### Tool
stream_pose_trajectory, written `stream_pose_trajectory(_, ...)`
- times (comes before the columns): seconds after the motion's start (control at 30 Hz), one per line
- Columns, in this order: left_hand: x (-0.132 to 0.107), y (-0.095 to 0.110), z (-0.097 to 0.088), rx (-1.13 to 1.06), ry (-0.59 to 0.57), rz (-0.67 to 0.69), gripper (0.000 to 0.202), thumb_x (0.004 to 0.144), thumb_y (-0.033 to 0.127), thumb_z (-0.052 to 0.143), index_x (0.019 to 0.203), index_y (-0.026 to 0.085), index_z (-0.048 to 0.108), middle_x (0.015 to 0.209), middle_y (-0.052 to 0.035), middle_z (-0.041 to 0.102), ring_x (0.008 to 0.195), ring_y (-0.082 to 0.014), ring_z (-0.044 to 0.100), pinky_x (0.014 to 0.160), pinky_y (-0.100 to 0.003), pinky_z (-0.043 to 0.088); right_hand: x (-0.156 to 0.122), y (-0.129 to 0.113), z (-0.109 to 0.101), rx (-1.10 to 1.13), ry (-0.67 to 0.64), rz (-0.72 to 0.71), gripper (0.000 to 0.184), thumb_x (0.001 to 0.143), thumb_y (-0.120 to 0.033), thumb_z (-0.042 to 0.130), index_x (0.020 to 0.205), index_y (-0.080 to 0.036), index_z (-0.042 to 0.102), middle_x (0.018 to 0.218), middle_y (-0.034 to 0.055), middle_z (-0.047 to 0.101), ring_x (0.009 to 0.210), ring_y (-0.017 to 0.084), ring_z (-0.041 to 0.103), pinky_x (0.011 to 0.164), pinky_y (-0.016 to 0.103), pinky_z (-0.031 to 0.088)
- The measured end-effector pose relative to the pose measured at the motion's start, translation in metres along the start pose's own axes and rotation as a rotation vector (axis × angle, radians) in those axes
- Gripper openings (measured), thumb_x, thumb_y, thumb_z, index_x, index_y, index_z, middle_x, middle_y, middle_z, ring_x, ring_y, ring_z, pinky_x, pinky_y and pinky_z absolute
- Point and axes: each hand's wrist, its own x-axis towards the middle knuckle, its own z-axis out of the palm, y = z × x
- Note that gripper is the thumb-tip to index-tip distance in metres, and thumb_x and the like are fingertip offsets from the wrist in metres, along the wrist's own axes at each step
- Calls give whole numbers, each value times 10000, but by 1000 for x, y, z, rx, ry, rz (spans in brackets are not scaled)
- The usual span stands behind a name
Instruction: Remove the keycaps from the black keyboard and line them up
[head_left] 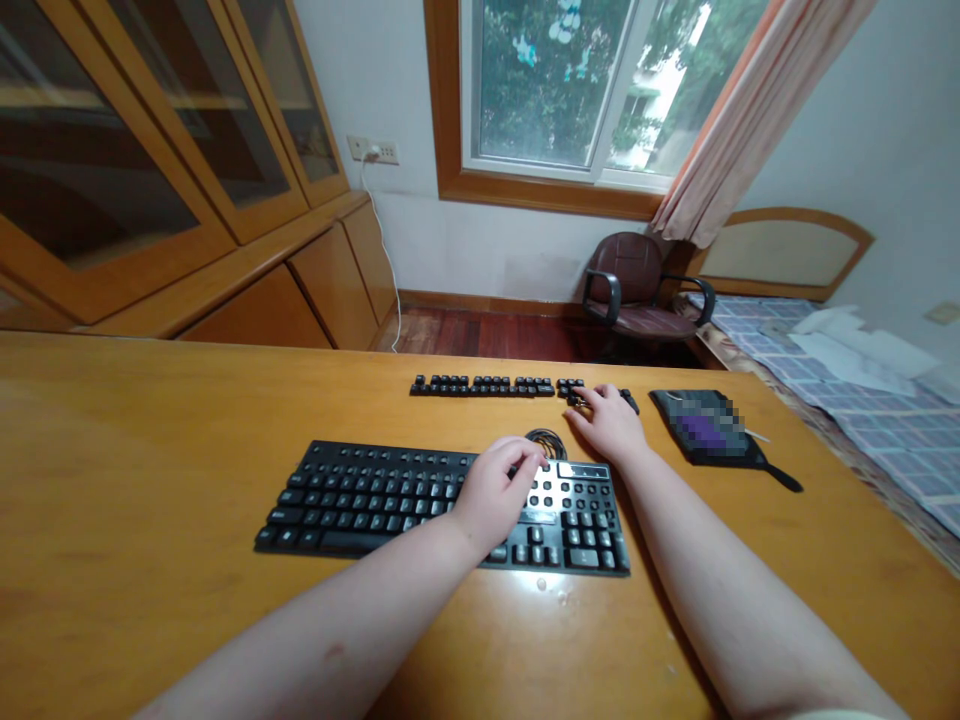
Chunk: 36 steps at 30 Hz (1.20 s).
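Observation:
A black keyboard (360, 515) lies flat on the desk, with its upper rows and part of its right side bare of keycaps. My left hand (499, 487) is over the keyboard's right half, its fingers closed together; whatever is between them is too small to make out. Beyond the keyboard, loose black keycaps (481, 386) lie in rows. My right hand (609, 425) rests at the right end of these rows, fingers stretched out and apart, touching or nearly touching keycaps there. A coiled black cable (547, 441) sits behind the keyboard, partly hidden by my left hand.
The wooden desk (150, 480) spans the view. To the right lies a black pouch (694, 440) with a strap and blurred contents. Past the desk are a brown armchair (628, 280), a bed (847, 370) and glass-door cabinets (195, 110).

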Motion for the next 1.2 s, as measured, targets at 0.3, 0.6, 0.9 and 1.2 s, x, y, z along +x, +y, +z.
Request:
stream_pose_trajectory(0.3,1,0,0,0,7,12,201,871,216,446,766,177,612,852,-39,639,866,-168,584,826,-304,444,1,2,5,-19,-16,-22,530,796,-544,486,1230,-244,528,1060,102,514,888,227,553,803,332,409)
stream_pose_trajectory(0.6,0,1,0,7,-5,10,196,871,219,450,767,175,611,858,-39,642,866,-169,585,820,-302,444,0,-2,0,-25,42,-63,559,790,-559,486,1254,-249,506,1072,103,504,918,231,542,811,335,413)
stream_pose_trajectory(0.9,1,1,0,3,-1,11,196,875,218,449,769,176,608,855,-38,635,864,-163,579,826,-296,437,-1,-7,0,-35,0,-105,528,785,-565,486,1227,-281,534,1134,102,482,938,239,546,824,349,415)
stream_pose_trajectory(1.2,-1,-1,0,9,-5,8,189,873,216,456,769,180,609,864,-34,634,876,-159,579,832,-292,435,0,2,1,-18,104,8,352,842,-376,457,1112,-203,603,1035,88,552,892,206,552,765,299,420)
